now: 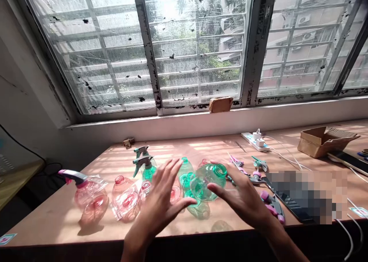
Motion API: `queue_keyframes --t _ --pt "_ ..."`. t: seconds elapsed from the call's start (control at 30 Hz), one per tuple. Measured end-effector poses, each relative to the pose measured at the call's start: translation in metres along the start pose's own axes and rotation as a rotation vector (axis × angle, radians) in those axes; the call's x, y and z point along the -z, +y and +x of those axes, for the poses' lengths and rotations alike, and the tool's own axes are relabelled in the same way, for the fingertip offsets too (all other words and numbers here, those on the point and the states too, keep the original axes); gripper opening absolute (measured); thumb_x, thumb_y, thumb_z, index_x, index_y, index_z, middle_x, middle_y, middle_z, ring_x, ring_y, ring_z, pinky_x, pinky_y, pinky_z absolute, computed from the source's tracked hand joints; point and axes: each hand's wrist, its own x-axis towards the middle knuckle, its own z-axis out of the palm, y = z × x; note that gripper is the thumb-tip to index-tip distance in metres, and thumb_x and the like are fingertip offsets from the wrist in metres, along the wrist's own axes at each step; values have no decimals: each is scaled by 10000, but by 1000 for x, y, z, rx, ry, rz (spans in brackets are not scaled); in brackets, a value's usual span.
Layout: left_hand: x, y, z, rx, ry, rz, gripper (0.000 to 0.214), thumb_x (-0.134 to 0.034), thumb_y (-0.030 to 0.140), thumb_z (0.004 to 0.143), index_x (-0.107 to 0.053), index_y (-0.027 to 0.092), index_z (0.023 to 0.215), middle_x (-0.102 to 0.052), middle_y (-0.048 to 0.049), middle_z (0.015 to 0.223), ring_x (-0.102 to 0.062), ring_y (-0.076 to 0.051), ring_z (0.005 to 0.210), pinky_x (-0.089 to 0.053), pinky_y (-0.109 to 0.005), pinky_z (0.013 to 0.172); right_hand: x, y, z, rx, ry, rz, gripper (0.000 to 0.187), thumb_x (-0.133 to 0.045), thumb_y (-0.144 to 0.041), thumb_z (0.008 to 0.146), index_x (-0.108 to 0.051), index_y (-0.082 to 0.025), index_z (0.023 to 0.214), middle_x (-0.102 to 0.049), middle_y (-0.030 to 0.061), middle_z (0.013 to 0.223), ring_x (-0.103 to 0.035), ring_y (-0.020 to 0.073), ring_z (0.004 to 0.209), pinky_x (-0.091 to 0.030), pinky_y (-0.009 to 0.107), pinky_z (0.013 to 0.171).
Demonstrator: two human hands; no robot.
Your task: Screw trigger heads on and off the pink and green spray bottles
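My right hand [240, 193] grips a clear green bottle [205, 181] without a spray head, tilted above the table with its threaded neck toward the upper right. Fingers spread, my left hand [161, 195] hovers to the left of that bottle and holds nothing. Behind and between the hands stand more green bottles [185, 166], partly hidden. A pink bottle [126, 198] without a top is left of my left hand. Farther left stands a pink spray bottle [90, 195] with a purple-and-grey trigger head. Green bottles with dark trigger heads [143, 160] are behind my left hand.
Loose trigger heads [271, 206] lie right of my right hand, beside a dark flat panel [290, 198] with a blurred patch. Farther back are a power strip [255, 141] with cables and an open cardboard box [319, 143]. A brown pouch [220, 104] rests on the windowsill.
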Motion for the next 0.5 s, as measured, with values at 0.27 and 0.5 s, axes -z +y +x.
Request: queue_keyframes --t 0.27,0.5 --pt "22 -92 -11 546 443 131 734 -498 665 994 -595 106 1459 -641 -249 1452 -525 -469 1415 -440 -646 1152 27 35 -3 -302 -217 -190 567 -658 -661 946 -683 -249 1336 -760 119 1311 -697 371 1217 -530 461 1026" --pt "23 -95 -15 661 487 -84 524 -638 617 904 -741 221 1231 -823 -106 1095 -791 -337 987 -626 -453 867 -12 49 1 -264 -353 -171 556 -664 -619 947 -694 -231 1345 -753 144 1345 -665 384 1283 -516 478 1050"
